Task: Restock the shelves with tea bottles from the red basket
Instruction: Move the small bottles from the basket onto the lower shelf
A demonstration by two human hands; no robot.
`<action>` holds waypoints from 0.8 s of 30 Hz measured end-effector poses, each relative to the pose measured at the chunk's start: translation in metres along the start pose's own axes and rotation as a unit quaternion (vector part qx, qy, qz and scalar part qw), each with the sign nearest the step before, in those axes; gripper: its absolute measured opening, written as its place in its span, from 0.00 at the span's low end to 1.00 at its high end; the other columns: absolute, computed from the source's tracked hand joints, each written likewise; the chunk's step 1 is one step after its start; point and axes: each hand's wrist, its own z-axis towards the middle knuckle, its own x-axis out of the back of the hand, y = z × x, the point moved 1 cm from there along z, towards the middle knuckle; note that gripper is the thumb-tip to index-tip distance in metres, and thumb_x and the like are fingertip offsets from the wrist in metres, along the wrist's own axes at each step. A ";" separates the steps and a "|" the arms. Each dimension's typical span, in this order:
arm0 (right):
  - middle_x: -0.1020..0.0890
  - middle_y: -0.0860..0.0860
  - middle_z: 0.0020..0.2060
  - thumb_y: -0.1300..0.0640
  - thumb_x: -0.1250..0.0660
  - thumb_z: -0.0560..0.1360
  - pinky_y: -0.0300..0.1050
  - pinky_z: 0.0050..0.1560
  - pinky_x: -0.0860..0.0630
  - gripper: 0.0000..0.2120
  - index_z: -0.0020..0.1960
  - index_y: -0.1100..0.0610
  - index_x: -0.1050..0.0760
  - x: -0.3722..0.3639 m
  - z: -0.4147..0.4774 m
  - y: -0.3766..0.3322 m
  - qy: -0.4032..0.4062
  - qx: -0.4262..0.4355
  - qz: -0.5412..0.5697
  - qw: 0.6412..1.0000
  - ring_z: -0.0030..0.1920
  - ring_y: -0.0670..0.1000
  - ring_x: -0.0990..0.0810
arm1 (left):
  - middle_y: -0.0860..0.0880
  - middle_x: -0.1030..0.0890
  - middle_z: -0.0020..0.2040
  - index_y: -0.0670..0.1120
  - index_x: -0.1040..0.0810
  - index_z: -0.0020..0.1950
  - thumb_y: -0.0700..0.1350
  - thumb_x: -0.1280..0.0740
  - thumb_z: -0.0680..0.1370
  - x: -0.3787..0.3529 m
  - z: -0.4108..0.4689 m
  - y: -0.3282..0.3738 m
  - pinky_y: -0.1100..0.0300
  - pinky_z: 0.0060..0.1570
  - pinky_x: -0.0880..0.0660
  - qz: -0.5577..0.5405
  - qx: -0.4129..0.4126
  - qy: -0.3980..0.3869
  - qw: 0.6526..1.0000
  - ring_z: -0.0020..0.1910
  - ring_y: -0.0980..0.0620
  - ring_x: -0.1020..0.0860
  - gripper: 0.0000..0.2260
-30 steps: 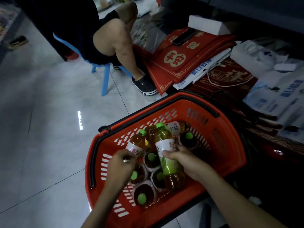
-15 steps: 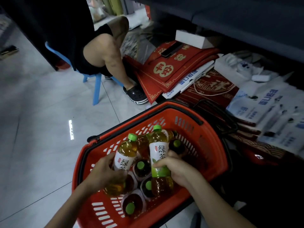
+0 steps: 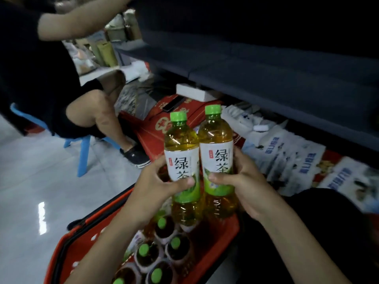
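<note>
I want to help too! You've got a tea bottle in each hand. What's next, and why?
Probably lift both toward the dark shelf and stand them there. The left hand and right hand each hold an upright tea bottle above the red basket, the shelf just ahead.

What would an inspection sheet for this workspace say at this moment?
Surface: glossy pale tiled floor with light glare on it.
Job's things: left bottle and right bottle, upright and side by side, held above the red basket; capped bottles stand inside it; dark shelf ahead, contents too dim to tell.
Clutter: red flat packs, white-and-blue bags and a white box piled below the shelf.
Fingers: left hand grips the left bottle at its label; right hand grips the right bottle at its label.
Cables: nothing seen.
Surroundings: another person sits on a blue stool to the left.
</note>
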 end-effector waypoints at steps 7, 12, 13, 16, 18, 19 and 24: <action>0.16 0.48 0.56 0.60 0.23 0.61 0.58 0.57 0.20 0.36 0.67 0.47 0.28 0.107 -0.043 -0.084 0.140 0.123 -0.052 0.981 0.57 0.50 0.18 | 0.55 0.14 0.49 0.48 0.18 0.55 0.41 0.23 0.64 -0.114 0.044 0.087 0.68 0.43 0.23 0.012 -0.135 -0.086 0.987 0.49 0.59 0.17 0.19; 0.18 0.48 0.57 0.61 0.23 0.68 0.50 0.54 0.20 0.31 0.67 0.48 0.30 0.198 -0.091 -0.122 0.235 0.211 -0.126 0.940 0.57 0.46 0.18 | 0.55 0.14 0.47 0.49 0.18 0.53 0.45 0.23 0.61 -0.223 0.061 0.129 0.68 0.40 0.22 -0.028 -0.168 -0.165 0.971 0.48 0.58 0.17 0.21; 0.19 0.49 0.58 0.60 0.24 0.69 0.48 0.54 0.20 0.30 0.67 0.47 0.31 0.215 -0.103 -0.128 0.258 0.235 -0.151 0.925 0.58 0.44 0.19 | 0.54 0.14 0.47 0.49 0.18 0.53 0.45 0.23 0.61 -0.247 0.062 0.134 0.67 0.40 0.22 -0.039 -0.170 -0.177 0.968 0.47 0.58 0.16 0.21; 0.24 0.49 0.61 0.53 0.27 0.71 0.51 0.57 0.21 0.28 0.67 0.44 0.34 0.259 -0.135 -0.135 0.332 0.282 -0.232 0.870 0.62 0.45 0.23 | 0.54 0.14 0.45 0.47 0.19 0.52 0.38 0.23 0.64 -0.317 0.058 0.147 0.68 0.38 0.22 -0.075 -0.173 -0.218 0.958 0.44 0.57 0.16 0.18; 0.25 0.49 0.62 0.53 0.27 0.71 0.54 0.60 0.22 0.30 0.69 0.46 0.36 0.296 -0.161 -0.134 0.393 0.301 -0.258 0.830 0.64 0.46 0.25 | 0.56 0.14 0.43 0.47 0.19 0.50 0.33 0.23 0.65 -0.369 0.051 0.154 0.68 0.37 0.22 -0.088 -0.182 -0.255 0.946 0.42 0.59 0.16 0.18; 0.25 0.49 0.62 0.53 0.27 0.71 0.55 0.61 0.23 0.31 0.69 0.46 0.36 0.312 -0.175 -0.133 0.415 0.312 -0.265 0.813 0.65 0.46 0.25 | 0.57 0.14 0.42 0.48 0.19 0.50 0.32 0.23 0.65 -0.393 0.046 0.156 0.69 0.37 0.22 -0.090 -0.188 -0.269 0.940 0.41 0.60 0.16 0.18; 0.25 0.50 0.62 0.49 0.27 0.69 0.58 0.60 0.24 0.30 0.68 0.42 0.35 0.369 -0.239 -0.121 0.504 0.313 -0.266 0.760 0.65 0.50 0.25 | 0.59 0.14 0.46 0.50 0.21 0.53 0.36 0.22 0.65 -0.488 0.017 0.151 0.68 0.40 0.21 -0.101 -0.238 -0.323 0.911 0.47 0.62 0.17 0.20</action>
